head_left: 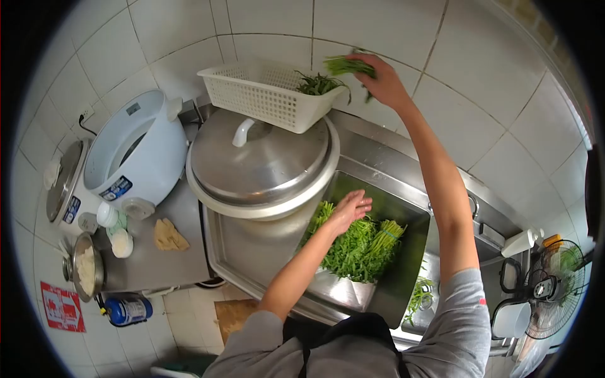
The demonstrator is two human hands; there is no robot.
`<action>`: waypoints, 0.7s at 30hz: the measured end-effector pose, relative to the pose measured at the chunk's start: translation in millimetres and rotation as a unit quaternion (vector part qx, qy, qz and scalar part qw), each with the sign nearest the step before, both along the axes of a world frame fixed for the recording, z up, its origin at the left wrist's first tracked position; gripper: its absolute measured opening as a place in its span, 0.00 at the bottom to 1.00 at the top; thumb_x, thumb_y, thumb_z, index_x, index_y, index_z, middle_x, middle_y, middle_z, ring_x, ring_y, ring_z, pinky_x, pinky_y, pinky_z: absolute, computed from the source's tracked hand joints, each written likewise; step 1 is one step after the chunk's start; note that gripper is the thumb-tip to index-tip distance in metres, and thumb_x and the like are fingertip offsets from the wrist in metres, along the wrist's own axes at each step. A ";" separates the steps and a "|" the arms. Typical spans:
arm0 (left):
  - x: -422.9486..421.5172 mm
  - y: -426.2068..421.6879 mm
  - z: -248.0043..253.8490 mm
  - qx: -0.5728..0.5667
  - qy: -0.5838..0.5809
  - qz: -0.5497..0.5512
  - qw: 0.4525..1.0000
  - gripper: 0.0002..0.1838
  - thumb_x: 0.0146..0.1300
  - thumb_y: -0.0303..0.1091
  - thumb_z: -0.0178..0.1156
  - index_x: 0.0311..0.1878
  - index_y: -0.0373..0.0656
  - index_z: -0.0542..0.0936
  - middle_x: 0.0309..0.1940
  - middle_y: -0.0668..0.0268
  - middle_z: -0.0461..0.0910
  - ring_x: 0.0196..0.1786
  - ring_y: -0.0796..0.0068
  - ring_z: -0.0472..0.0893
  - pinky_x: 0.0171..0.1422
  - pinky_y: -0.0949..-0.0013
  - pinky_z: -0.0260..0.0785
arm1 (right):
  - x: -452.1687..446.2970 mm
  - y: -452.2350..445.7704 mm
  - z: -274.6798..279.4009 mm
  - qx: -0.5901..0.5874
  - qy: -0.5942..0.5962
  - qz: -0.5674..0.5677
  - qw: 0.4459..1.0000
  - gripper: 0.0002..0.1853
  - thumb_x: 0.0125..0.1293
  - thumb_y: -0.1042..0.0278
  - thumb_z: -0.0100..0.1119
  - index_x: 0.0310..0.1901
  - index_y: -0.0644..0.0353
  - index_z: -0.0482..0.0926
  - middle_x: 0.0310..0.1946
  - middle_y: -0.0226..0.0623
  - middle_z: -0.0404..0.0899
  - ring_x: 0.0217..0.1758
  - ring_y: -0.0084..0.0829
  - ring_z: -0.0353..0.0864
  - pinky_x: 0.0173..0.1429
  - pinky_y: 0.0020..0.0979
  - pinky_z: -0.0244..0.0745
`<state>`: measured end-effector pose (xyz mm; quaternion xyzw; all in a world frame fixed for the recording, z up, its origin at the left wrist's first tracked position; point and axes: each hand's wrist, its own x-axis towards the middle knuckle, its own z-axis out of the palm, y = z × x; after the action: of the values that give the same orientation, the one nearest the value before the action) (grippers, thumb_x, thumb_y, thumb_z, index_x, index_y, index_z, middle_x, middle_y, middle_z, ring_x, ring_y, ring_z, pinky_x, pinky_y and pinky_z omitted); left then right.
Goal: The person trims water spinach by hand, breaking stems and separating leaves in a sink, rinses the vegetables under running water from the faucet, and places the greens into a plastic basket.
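Right grip (382, 79) closed round greens (343, 65), long axis sideways; basket (252, 101) just left of it. Left grip (351, 211) loosely spread, empty; bunches (354, 253) beneath.

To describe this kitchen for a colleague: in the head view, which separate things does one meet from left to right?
Red sign, blue cylinder, beige cloth, steel lid, right hand with greens, fan.

Right arm (438, 176) raised and reaching far, slight bend at the elbow, forearm bare; right hand (381, 79) at the far end, fingers curled in a grip. Left arm (297, 269) lower and nearer, angled forward and to the right; left hand (351, 211) open, fingers slightly spread, pointing right.
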<state>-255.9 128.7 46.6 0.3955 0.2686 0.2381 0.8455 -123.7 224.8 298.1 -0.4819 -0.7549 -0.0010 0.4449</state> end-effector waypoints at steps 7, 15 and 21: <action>-66.0 11.2 -32.7 0.043 0.071 -0.049 0.995 0.32 0.61 0.53 0.51 0.62 0.45 0.57 0.56 0.59 0.67 0.56 0.67 0.69 0.58 0.65 0.59 | -65.2 98.6 -10.3 -0.360 -0.296 -0.006 0.885 0.24 0.54 0.49 0.54 0.52 0.48 0.74 0.49 0.38 0.74 0.52 0.35 0.71 0.57 0.34 0.64; -57.6 29.8 -42.7 0.092 0.123 -0.107 0.982 0.27 0.62 0.49 0.51 0.59 0.46 0.62 0.53 0.60 0.69 0.53 0.70 0.71 0.55 0.69 0.62 | -60.3 74.7 14.6 -0.281 -0.294 -0.106 0.907 0.25 0.56 0.46 0.50 0.50 0.53 0.75 0.50 0.45 0.72 0.60 0.46 0.63 0.66 0.52 0.46; -25.5 35.3 -61.0 0.112 0.193 -0.127 0.966 0.23 0.63 0.45 0.50 0.57 0.45 0.64 0.50 0.61 0.72 0.52 0.71 0.72 0.53 0.69 0.63 | 17.8 21.1 -4.9 0.007 -0.183 -0.170 0.968 0.23 0.56 0.44 0.50 0.42 0.55 0.79 0.48 0.45 0.74 0.57 0.45 0.66 0.61 0.51 0.52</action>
<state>-281.4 164.1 -14.4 0.5568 0.3460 0.0760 0.7513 -106.0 245.9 293.2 -0.5913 -0.7306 -0.1705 0.2958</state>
